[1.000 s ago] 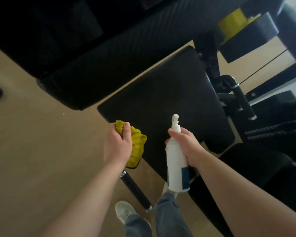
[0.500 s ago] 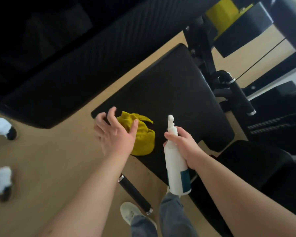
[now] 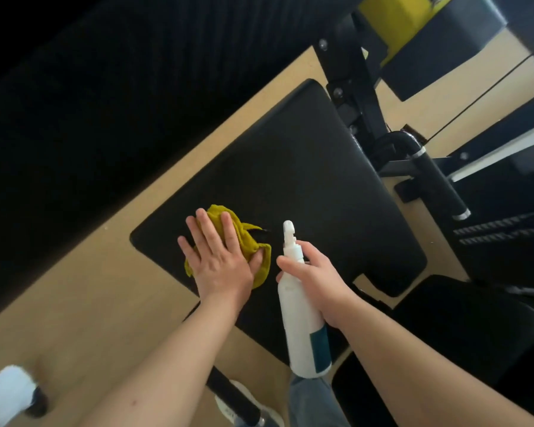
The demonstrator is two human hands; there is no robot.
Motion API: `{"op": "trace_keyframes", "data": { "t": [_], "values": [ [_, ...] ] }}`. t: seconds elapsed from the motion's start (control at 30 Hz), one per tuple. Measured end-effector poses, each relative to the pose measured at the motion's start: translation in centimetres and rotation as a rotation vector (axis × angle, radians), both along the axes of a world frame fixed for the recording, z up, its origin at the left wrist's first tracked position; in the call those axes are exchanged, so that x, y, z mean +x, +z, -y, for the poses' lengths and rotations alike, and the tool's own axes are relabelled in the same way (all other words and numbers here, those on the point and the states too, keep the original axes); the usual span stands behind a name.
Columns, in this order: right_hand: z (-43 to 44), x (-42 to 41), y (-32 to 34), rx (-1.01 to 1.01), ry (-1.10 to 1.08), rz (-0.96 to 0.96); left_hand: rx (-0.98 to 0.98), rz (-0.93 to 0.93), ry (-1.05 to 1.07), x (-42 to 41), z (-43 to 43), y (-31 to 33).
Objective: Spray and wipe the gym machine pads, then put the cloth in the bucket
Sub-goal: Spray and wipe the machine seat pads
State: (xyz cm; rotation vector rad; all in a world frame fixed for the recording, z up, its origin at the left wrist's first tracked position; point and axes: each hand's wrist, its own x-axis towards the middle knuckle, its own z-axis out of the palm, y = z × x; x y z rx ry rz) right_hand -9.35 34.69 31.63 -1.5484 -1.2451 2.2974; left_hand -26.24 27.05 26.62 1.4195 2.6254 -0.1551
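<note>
cloth (image 3: 248,238) on pad (image 3: 305,192), spray bottle (image 3: 302,328) just right

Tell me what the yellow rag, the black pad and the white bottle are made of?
The yellow rag looks like soft fabric, maybe microfibre: it bunches into folds under the left hand. The black pad looks like vinyl or fake leather: smooth, faintly shiny, rounded corners. The white bottle in the right hand looks like matte plastic, with a moulded nozzle.

Black seat pad (image 3: 305,180), yellow cloth (image 3: 248,240) crumpled on it — near corner
</note>
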Motion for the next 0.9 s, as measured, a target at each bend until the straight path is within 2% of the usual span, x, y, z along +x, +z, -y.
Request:
{"op": "trace_keyframes", "data": {
  "t": [0.3, 0.53, 0.7, 0.8, 0.9],
  "values": [
    [-6.2, 1.5, -0.7, 0.019, -0.088, -0.034, 0.021, -0.098, -0.207, 1.2, -12.3, 0.8],
    [-8.4, 1.1, 0.0, 0.069, -0.166, -0.050, 0.078, -0.082, -0.406, 1.1, -20.2, 1.7],
    [-7.6, 0.4, 0.4, 0.047, -0.201, -0.063, 0.029, -0.091, -0.448, -0.2, -14.2, 2.0],
    [-6.3, -0.8, 0.3, 0.014, -0.196, -0.070, -0.056, -0.037, -0.313, -1.3, -7.8, 2.1],
    [-5.1, -2.0, 0.4, -0.024, -0.164, -0.085, -0.224, -0.003, -0.163, -2.3, -2.3, 2.5]
  ]
}}
